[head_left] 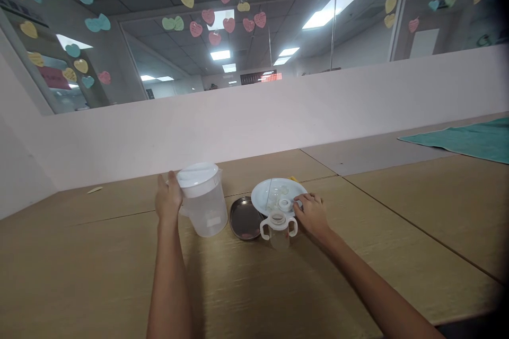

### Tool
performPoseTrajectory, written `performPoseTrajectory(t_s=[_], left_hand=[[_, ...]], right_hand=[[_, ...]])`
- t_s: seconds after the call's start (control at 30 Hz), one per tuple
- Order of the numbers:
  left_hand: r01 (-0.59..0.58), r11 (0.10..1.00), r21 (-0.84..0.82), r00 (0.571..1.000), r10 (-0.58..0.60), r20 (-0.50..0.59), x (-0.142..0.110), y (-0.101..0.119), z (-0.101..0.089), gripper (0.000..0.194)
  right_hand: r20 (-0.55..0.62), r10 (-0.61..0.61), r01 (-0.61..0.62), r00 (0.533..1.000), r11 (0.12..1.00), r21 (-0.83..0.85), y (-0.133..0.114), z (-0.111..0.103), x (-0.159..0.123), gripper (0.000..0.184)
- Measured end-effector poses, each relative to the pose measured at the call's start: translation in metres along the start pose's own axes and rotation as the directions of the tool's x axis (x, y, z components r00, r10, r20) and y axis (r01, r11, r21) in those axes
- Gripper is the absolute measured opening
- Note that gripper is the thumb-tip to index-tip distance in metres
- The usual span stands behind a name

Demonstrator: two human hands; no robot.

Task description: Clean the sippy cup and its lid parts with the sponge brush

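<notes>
My left hand (169, 196) is at the upper left side of a clear plastic pitcher (207, 212) with a white lid (199, 174). Its fingers press against the pitcher near the handle, and part of the grip is hidden. Over the right rim of a white plate (260, 193) my right hand (313, 215) reaches with bent, parted fingers. Closest to those fingertips lies a white ring cap (285, 204), among small clear parts (274, 198) on the plate. In front stands a clear baby bottle (279, 235) with two white handles, uncapped.
A round metal dish (244, 218) sits between the pitcher and the plate. Something yellow (293, 179) shows behind the plate. A teal cloth (473, 137) lies at the far right. Behind the wooden table (99, 275) rises a white wall (258, 122) with windows above.
</notes>
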State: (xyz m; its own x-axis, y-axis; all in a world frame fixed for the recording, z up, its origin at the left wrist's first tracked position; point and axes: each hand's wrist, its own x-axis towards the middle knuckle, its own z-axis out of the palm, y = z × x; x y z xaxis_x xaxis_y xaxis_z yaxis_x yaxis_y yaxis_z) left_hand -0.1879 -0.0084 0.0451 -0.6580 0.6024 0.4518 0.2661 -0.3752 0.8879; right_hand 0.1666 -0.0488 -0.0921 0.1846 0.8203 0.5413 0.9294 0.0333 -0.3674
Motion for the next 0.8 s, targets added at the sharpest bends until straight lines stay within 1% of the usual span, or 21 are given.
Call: performPoseTrajectory(t_s=[0.03, 0.07, 0.13, 0.17, 0.23, 0.3, 0.33, 0.37, 0.4, 0.43, 0.5, 0.53, 0.6, 0.63, 0.67, 0.73, 0.8], left_hand=[[0.006, 0.988, 0.155, 1.000, -0.001, -0.029, -0.003, 0.008, -0.005, 0.060], [-0.005, 0.962, 0.272, 0.998, 0.020, -0.052, -0.007, 0.018, -0.009, 0.067], [-0.116, 0.920, 0.375, 0.989, 0.140, -0.040, -0.019, 0.043, -0.014, 0.073], [-0.196, 0.901, 0.387, 0.977, 0.214, -0.002, -0.028, 0.056, -0.013, 0.072], [-0.370, 0.865, 0.339, 0.928, 0.355, 0.108, -0.049, 0.078, -0.004, 0.062], [-0.506, 0.835, 0.216, 0.854, 0.452, 0.257, -0.072, 0.088, 0.015, 0.051], [-0.546, 0.824, 0.151, 0.809, 0.473, 0.349, -0.083, 0.088, 0.028, 0.047], [-0.571, 0.816, 0.087, 0.751, 0.477, 0.457, -0.094, 0.083, 0.043, 0.044], [-0.590, 0.806, 0.045, 0.672, 0.460, 0.580, -0.104, 0.075, 0.058, 0.042], [-0.609, 0.792, 0.037, 0.596, 0.426, 0.681, -0.112, 0.063, 0.073, 0.041], [-0.663, 0.743, 0.089, 0.425, 0.277, 0.862, -0.125, 0.033, 0.100, 0.039], [-0.670, 0.737, 0.090, 0.377, 0.233, 0.896, -0.129, 0.018, 0.111, 0.037], [-0.676, 0.733, 0.077, 0.304, 0.183, 0.935, -0.135, -0.010, 0.124, 0.033], [-0.676, 0.733, 0.069, 0.269, 0.158, 0.950, -0.136, -0.020, 0.127, 0.031], [-0.675, 0.735, 0.064, 0.242, 0.138, 0.960, -0.136, -0.029, 0.129, 0.031], [-0.677, 0.733, 0.059, 0.206, 0.111, 0.972, -0.137, -0.039, 0.131, 0.032], [-0.685, 0.726, 0.064, 0.196, 0.099, 0.976, -0.140, -0.042, 0.132, 0.034]], right_hand=[[0.001, 0.000, 0.000, 1.000, 1.000, 0.000, 0.000, 0.000, 0.000, 0.028], [0.000, 0.001, -0.001, 1.000, 1.000, 0.003, 0.000, 0.001, 0.000, 0.028], [-0.010, 0.012, -0.012, 1.000, 1.000, 0.015, 0.000, 0.002, 0.000, 0.027], [-0.028, 0.024, -0.023, 0.999, 0.999, 0.022, 0.000, 0.003, 0.000, 0.026], [-0.090, 0.047, -0.044, 0.995, 0.998, 0.036, 0.002, 0.004, 0.001, 0.027], [-0.160, 0.076, -0.069, 0.984, 0.996, 0.051, 0.005, 0.003, 0.003, 0.029], [-0.180, 0.099, -0.089, 0.979, 0.994, 0.061, 0.006, 0.002, 0.004, 0.031], [-0.181, 0.129, -0.118, 0.975, 0.990, 0.071, 0.008, 0.001, 0.006, 0.032], [-0.157, 0.172, -0.162, 0.973, 0.984, 0.075, 0.010, -0.001, 0.007, 0.033], [-0.116, 0.220, -0.213, 0.969, 0.975, 0.069, 0.012, -0.003, 0.008, 0.035], [-0.024, 0.305, -0.304, 0.952, 0.952, 0.031, 0.016, -0.006, 0.011, 0.039], [0.012, 0.335, -0.336, 0.942, 0.942, 0.008, 0.018, -0.007, 0.012, 0.040], [0.065, 0.365, -0.364, 0.929, 0.931, -0.026, 0.022, -0.007, 0.013, 0.041], [0.088, 0.368, -0.366, 0.926, 0.930, -0.037, 0.024, -0.006, 0.013, 0.041], [0.114, 0.369, -0.365, 0.923, 0.930, -0.048, 0.025, -0.005, 0.013, 0.040], [0.166, 0.356, -0.349, 0.920, 0.935, -0.068, 0.027, -0.001, 0.013, 0.037], [0.204, 0.323, -0.312, 0.924, 0.946, -0.085, 0.027, 0.003, 0.011, 0.034]])
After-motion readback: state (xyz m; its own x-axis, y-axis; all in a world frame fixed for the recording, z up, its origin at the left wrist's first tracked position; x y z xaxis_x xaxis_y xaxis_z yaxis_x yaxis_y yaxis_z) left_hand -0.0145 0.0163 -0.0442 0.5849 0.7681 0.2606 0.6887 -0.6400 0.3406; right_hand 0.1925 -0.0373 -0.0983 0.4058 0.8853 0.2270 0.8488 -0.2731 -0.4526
